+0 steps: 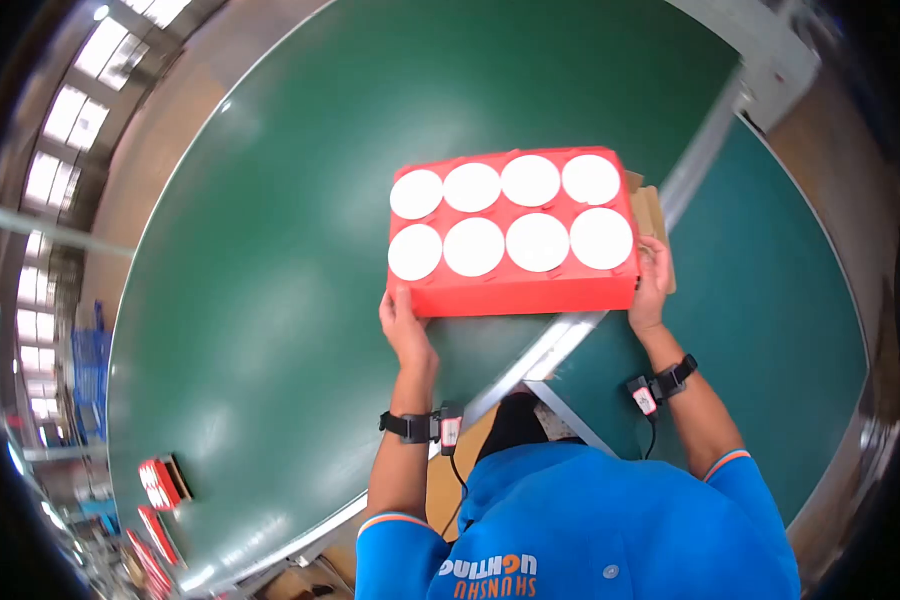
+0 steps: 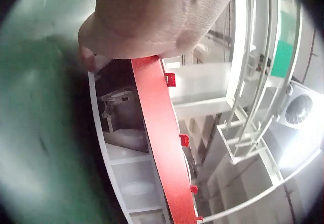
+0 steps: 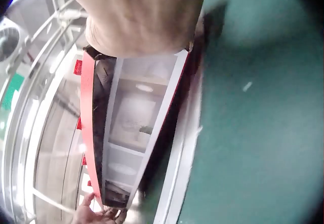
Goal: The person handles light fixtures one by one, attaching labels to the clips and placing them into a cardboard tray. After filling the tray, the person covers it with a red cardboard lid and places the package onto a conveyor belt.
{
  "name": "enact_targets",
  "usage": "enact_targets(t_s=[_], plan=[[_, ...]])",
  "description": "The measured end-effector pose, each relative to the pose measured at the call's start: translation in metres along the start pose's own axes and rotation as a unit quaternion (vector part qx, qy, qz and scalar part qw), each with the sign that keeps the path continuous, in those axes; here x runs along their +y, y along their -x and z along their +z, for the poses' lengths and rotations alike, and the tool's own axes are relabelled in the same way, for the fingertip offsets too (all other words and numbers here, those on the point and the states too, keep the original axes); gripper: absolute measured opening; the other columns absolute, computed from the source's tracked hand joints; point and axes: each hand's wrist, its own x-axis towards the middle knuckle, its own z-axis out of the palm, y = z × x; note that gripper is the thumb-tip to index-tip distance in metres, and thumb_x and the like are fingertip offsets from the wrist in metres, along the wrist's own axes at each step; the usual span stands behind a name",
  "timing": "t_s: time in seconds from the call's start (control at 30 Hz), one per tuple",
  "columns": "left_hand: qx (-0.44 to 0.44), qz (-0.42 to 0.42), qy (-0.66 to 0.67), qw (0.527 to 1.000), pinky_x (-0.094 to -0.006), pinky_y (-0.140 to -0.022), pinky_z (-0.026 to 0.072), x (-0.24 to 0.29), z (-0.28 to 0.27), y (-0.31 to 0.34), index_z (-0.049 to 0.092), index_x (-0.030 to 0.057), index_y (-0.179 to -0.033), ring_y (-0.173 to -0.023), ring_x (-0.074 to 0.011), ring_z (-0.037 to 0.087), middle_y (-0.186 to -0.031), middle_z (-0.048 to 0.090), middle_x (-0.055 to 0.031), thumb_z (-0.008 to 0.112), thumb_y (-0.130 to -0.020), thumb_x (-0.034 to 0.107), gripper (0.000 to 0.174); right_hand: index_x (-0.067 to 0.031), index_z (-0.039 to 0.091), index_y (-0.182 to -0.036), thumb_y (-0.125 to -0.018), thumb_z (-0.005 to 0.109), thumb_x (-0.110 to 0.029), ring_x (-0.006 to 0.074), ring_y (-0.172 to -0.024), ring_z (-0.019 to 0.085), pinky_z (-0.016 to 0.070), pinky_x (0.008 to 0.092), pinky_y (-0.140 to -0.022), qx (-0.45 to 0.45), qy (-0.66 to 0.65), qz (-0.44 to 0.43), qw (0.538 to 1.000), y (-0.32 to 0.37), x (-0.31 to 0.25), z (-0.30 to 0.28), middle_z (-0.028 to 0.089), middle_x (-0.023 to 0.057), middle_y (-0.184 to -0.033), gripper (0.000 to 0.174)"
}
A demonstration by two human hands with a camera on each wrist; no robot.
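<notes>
A red box (image 1: 510, 297) with two rows of white discs on top is held by its two near corners, over the green table. At its left corner the left hand (image 1: 407, 332) grips it, thumb at the top edge. The right hand (image 1: 651, 283) grips the right end, beside a brown cardboard piece (image 1: 652, 222). In the left wrist view, the left hand (image 2: 147, 19) covers one end of a red strip (image 2: 161, 133) above a white-framed side. The right wrist view shows the right hand (image 3: 142, 19) over the box's other end and left fingers (image 3: 98, 215) at the far end. Undersides are hidden.
The green table (image 1: 270, 300) has a curved outer edge. A pale metal strip (image 1: 560, 345) crosses between it and a second green surface (image 1: 760, 300). Several red and white boxes (image 1: 160, 484) lie at the lower left, and a blue rack (image 1: 91, 360) stands beyond.
</notes>
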Motion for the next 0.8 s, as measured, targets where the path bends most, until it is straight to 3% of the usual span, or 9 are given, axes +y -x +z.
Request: enact_targets(t_s=[0.07, 0.17, 0.27, 0.33, 0.4, 0.53, 0.6, 0.67, 0.8], plan=[[0.056, 0.023, 0.036, 0.997, -0.0386, -0.089, 0.0454, 0.014, -0.047, -0.028, 0.039, -0.0006, -0.13, -0.11, -0.0199, 0.052, -0.124, 0.05, -0.0109, 0.055, -0.092, 0.035, 0.055, -0.0038, 0.046, -0.12, -0.099, 0.037, -0.026, 0.0148, -0.103, 0.051, 0.0416, 0.0282, -0.089, -0.081, 0.083, 0.103, 0.988, -0.015, 0.005, 0.067, 0.053, 0.0079, -0.113, 0.032], [0.12, 0.069, 0.077, 0.987, -0.0363, -0.089, 0.0479, 0.037, -0.12, -0.071, 0.036, -0.0028, -0.132, -0.11, -0.0203, 0.054, -0.126, 0.049, -0.0118, 0.055, -0.093, 0.03, 0.055, -0.0036, 0.042, -0.126, -0.099, 0.035, -0.025, 0.0335, -0.107, 0.052, 0.0422, 0.0411, -0.088, -0.258, 0.165, -0.047, 0.951, -0.029, 0.054, 0.168, 0.053, 0.0189, -0.118, 0.035], [0.168, 0.116, 0.063, 0.977, -0.0376, -0.096, 0.0432, 0.067, -0.21, -0.133, 0.035, -0.0057, -0.134, -0.117, -0.0251, 0.05, -0.131, 0.046, -0.0163, 0.056, -0.091, 0.032, 0.06, -0.0055, 0.042, -0.127, -0.096, 0.039, -0.022, 0.0378, -0.108, 0.05, 0.0415, 0.0447, -0.089, -0.32, 0.222, -0.191, 0.901, -0.026, 0.051, 0.297, 0.055, 0.0211, -0.116, 0.035], [0.417, 0.108, -0.071, 0.9, -0.038, -0.103, 0.0354, 0.082, -0.259, -0.156, 0.031, -0.0083, -0.136, -0.124, -0.0307, 0.044, -0.137, 0.041, -0.0219, 0.058, -0.088, 0.035, 0.07, -0.0091, 0.037, -0.132, -0.089, 0.051, -0.023, 0.0387, -0.109, 0.049, 0.0385, 0.0509, -0.09, -0.385, 0.376, -0.075, 0.839, -0.015, 0.009, 0.361, 0.059, 0.0191, -0.111, 0.048], [0.452, 0.116, -0.082, 0.881, -0.0378, -0.107, 0.0279, 0.111, -0.283, -0.128, 0.027, -0.0094, -0.138, -0.13, -0.0341, 0.036, -0.141, 0.035, -0.0258, 0.058, -0.086, 0.04, 0.078, -0.0089, 0.034, -0.136, -0.085, 0.055, -0.025, 0.0365, -0.112, 0.048, 0.0365, 0.0522, -0.093, -0.376, 0.38, -0.008, 0.845, 0.002, 0.013, 0.395, 0.058, 0.0177, -0.115, 0.057], [0.354, 0.133, -0.116, 0.919, -0.0354, -0.092, 0.0434, 0.048, -0.363, -0.069, 0.034, 0.0006, -0.137, -0.113, -0.0229, 0.052, -0.126, 0.052, -0.0145, 0.06, -0.087, 0.02, 0.06, -0.0089, 0.034, -0.139, -0.083, 0.059, -0.017, 0.0321, -0.115, 0.045, 0.0346, 0.0419, -0.1, -0.447, 0.257, -0.117, 0.849, 0.044, 0.043, 0.347, 0.055, 0.0118, -0.121, 0.061], [0.373, 0.274, -0.198, 0.864, -0.0335, -0.085, 0.0469, 0.01, -0.365, -0.006, 0.041, 0.0003, -0.132, -0.103, -0.021, 0.056, -0.115, 0.057, -0.0117, 0.059, -0.086, 0.008, 0.05, -0.0067, 0.048, -0.129, -0.081, 0.058, -0.011, 0.0286, -0.113, 0.047, 0.0353, 0.038, -0.099, -0.538, 0.191, -0.088, 0.816, 0.057, 0.02, 0.293, 0.057, 0.0106, -0.117, 0.048], [0.42, 0.245, -0.322, 0.812, -0.0353, -0.085, 0.0475, -0.018, -0.37, 0.074, 0.046, 0.0024, -0.129, -0.104, -0.0242, 0.055, -0.115, 0.056, -0.0121, 0.059, -0.084, 0.005, 0.047, -0.0031, 0.058, -0.113, -0.077, 0.059, -0.005, 0.0274, -0.108, 0.049, 0.0372, 0.0375, -0.096, -0.566, 0.198, -0.15, 0.786, 0.074, 0.019, 0.243, 0.059, 0.0118, -0.111, 0.036], [0.4, 0.108, -0.533, 0.737, -0.0418, -0.103, 0.0329, -0.079, -0.405, 0.206, 0.05, 0.0049, -0.127, -0.119, -0.0264, 0.046, -0.124, 0.052, -0.0104, 0.06, -0.083, 0.008, 0.045, -0.0044, 0.062, -0.104, -0.073, 0.062, -0.006, 0.024, -0.106, 0.051, 0.0378, 0.0365, -0.095, -0.64, 0.243, 0.017, 0.729, 0.113, 0.019, 0.179, 0.061, 0.0117, -0.106, 0.031]])
